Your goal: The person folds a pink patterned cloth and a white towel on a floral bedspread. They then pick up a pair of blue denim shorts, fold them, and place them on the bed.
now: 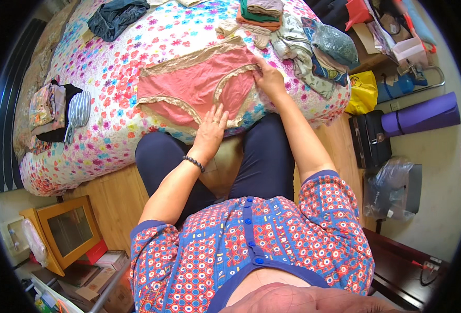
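A pair of pink underpants with beige lace trim is spread flat on the flowered bedspread. My left hand rests on its lower middle with the fingers stretched out, a ring on one finger and a dark bead bracelet at the wrist. At the right side edge of the underpants, below the waistband, my right hand has its thumb and fingers closed on the cloth.
Beyond the underpants lie a stack of folded clothes, a pile of patterned clothes and dark jeans. More folded clothes sit at the left. A yellow bag and a purple rolled mat stand right of the bed.
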Motion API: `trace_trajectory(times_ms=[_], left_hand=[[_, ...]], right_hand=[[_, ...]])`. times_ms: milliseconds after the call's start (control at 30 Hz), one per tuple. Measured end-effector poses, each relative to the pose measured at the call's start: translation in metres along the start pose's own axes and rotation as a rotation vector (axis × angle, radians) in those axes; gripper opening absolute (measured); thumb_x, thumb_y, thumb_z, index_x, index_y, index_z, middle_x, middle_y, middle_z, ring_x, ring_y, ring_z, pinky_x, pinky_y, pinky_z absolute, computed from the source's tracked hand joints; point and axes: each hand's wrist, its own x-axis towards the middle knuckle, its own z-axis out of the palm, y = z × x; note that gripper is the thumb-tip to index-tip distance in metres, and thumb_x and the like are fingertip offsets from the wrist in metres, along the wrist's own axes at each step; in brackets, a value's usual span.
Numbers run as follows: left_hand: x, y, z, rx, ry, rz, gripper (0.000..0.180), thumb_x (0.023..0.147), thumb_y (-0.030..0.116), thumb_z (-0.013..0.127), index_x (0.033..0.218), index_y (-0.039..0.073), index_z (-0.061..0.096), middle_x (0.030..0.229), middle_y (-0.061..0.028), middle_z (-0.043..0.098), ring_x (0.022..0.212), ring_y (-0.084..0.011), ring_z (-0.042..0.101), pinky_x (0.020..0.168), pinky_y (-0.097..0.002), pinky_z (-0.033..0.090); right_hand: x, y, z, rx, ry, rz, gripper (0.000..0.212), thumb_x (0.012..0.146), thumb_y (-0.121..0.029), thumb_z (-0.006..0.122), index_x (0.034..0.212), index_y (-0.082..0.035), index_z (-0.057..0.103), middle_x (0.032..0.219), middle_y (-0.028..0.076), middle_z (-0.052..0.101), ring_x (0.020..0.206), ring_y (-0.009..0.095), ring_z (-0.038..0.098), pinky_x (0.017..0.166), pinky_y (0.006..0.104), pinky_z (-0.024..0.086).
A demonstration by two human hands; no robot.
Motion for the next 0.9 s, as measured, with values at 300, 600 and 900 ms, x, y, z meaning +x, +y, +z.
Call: trace_trajectory(times_ms=[300, 600, 900], left_hand=[[-0.029, 0.006, -0.017, -0.382, 0.184, -0.283, 0.071, 0.07, -0.008, 0.059, 0.136, 0.002, 0.035, 0.143, -0.0197, 0.031, 0.132, -0.0368, 0.031, 0.109, -0.0427, 0.027], [-0.031, -0.013, -0.001, -0.921, -0.066, -0.69, 0.036, 0.076, 0.016, 0.071, 0.106, 0.002, 0.057, 0.079, -0.0121, 0.063, 0.08, -0.0239, 0.063, 0.078, -0.0362, 0.048], [-0.028, -0.03, -0.041, -0.506, 0.168, -0.521, 0.02, 0.081, 0.022, 0.067, 0.084, 0.003, 0.062, 0.082, -0.0166, 0.064, 0.079, -0.0319, 0.062, 0.069, -0.0387, 0.048]], right_hand=[[0.031, 0.055, 0.021, 0.035, 0.21, 0.323, 0.02, 0.076, -0.025, 0.064, 0.085, -0.008, 0.068, 0.082, 0.017, 0.067, 0.079, 0.035, 0.065, 0.071, 0.0427, 0.05], [0.021, 0.045, 0.017, 0.138, 0.159, 0.236, 0.017, 0.076, -0.019, 0.065, 0.089, -0.008, 0.066, 0.087, 0.017, 0.066, 0.082, 0.035, 0.063, 0.073, 0.0422, 0.049], [0.022, 0.021, 0.0, 0.017, 0.209, 0.249, 0.018, 0.078, -0.013, 0.058, 0.093, -0.01, 0.067, 0.086, 0.016, 0.067, 0.078, 0.034, 0.065, 0.071, 0.0414, 0.051]])
